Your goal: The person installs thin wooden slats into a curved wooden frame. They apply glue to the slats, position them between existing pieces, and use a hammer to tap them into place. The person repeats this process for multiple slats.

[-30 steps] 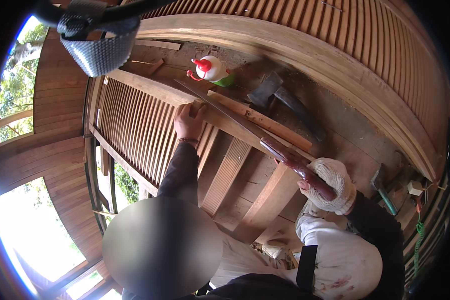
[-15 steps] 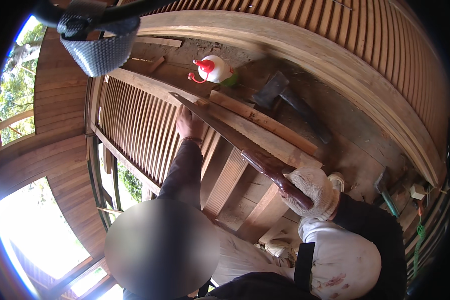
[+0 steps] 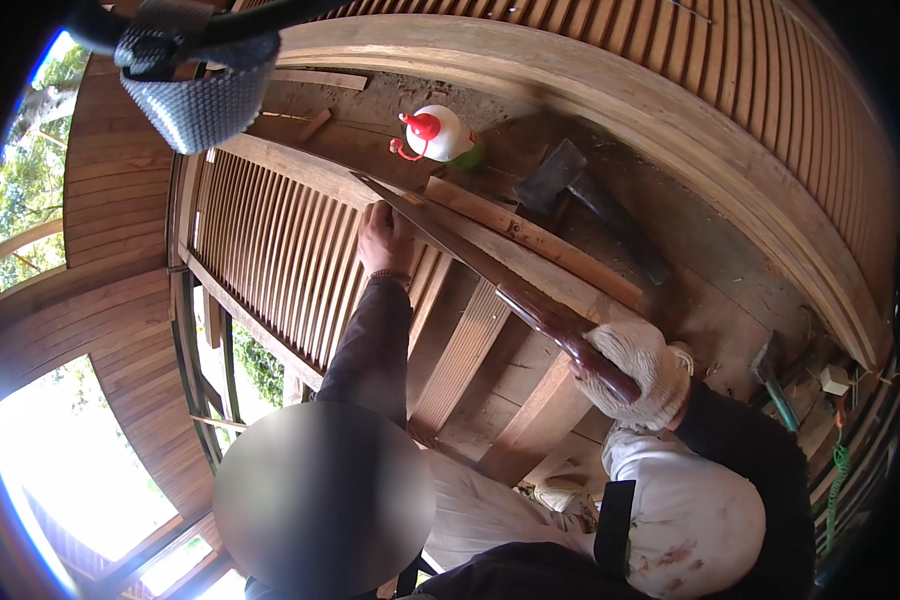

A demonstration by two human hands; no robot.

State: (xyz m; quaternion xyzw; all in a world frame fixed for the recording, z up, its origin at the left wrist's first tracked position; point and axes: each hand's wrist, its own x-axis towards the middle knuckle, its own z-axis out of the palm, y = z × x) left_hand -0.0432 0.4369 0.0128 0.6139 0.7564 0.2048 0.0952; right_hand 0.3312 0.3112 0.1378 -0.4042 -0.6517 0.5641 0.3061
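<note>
Beyond the beam (image 3: pixel 295 168), I see a red-capped bottle (image 3: pixel 438 133), contents unclear. Along the beam runs the saw (image 3: pixel 470 258), long axis diagonal, tip pointing up-left. My right hand (image 3: pixel 640 375) grasps its handle (image 3: pixel 560 333), further left than a second ago. My left hand (image 3: pixel 384 240) rests at the beam's edge; I cannot tell whether it grips.

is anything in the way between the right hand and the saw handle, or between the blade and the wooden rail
Only the knit glove separates the right hand from the saw handle it grips. Nothing visible stands between the blade and the wooden rail; the bare left hand is close beside the blade.
</note>
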